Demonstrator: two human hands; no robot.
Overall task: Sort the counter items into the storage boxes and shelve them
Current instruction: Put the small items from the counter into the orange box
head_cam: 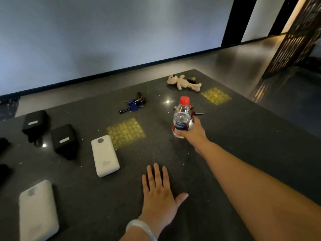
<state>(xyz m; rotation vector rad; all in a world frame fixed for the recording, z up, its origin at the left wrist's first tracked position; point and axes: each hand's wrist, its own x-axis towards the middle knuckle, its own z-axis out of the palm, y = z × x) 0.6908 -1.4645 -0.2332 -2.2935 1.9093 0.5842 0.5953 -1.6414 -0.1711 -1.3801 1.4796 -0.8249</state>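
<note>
Right hand [192,130] gripped a water bottle [181,117] near the counter's [225,136] right edge, left hand [159,195] resting flat at the near edge, apparently mid-pickup, needing a storage box next.

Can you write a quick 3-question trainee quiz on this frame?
1. True or false: the right hand grips the water bottle.
2. The left hand is: A) flat on the counter, B) holding keys, C) on a power bank.
3. What colour is the bottle's cap?

Key: 1 true; 2 A; 3 red.
</note>
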